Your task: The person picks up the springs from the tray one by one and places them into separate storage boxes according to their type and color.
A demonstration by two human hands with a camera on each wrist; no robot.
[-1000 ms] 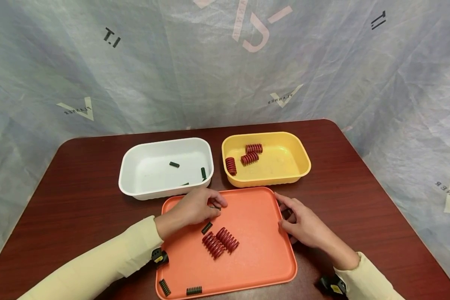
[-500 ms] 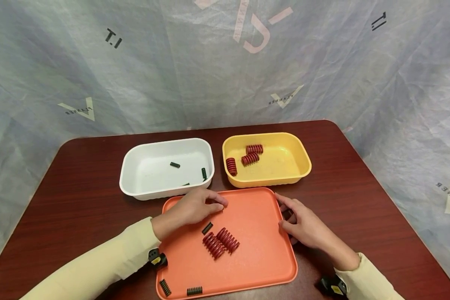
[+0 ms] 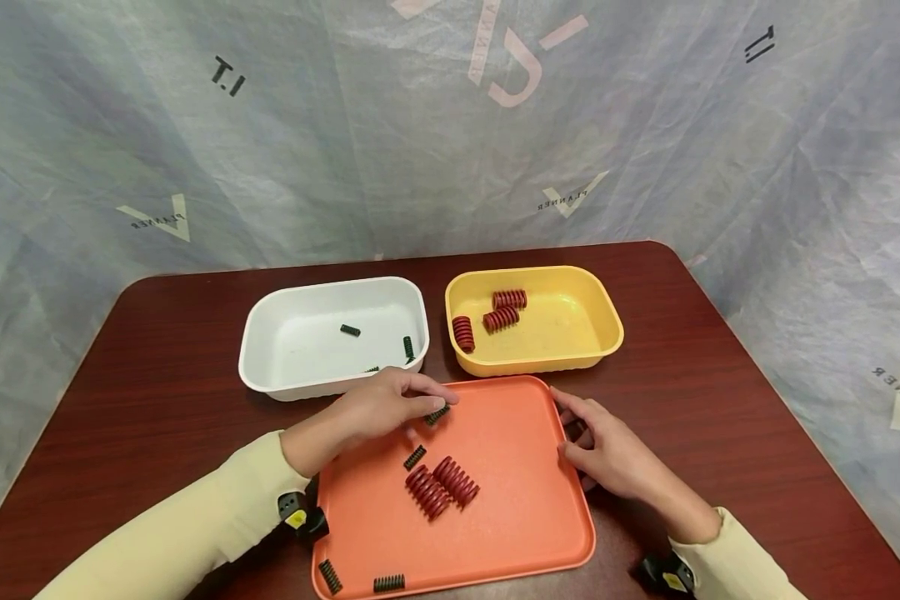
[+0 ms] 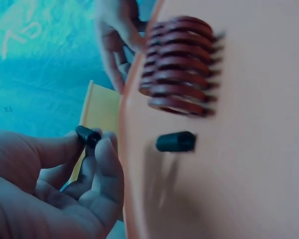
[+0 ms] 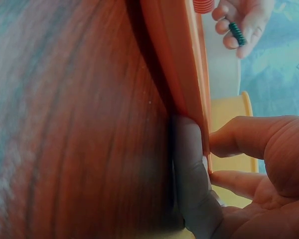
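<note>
My left hand (image 3: 378, 407) pinches a small dark green coil spring (image 3: 437, 415) between thumb and fingertips, over the far left part of the orange tray (image 3: 521, 529). In the left wrist view that spring (image 4: 87, 136) sticks out between the fingertips. My right hand (image 3: 613, 452) grips the tray's right edge, thumb at the rim and a finger (image 5: 189, 154) against the outer side. Two thick red springs (image 3: 427, 492) lie side by side mid-tray, with one green spring (image 3: 415, 457) just beyond them. Two more green springs (image 3: 388, 582) lie at the near left corner.
Behind the tray stand a white bin (image 3: 292, 343) holding several green springs and a yellow bin (image 3: 570, 333) with 3 red springs at its left. Both sit on a dark red wooden table (image 3: 720, 400). A grey printed sheet (image 3: 435, 150) hangs behind and at the sides.
The left hand has picked up the far green spring from the tray and shifted slightly up and away. The right hand stays at the tray's edge.
</note>
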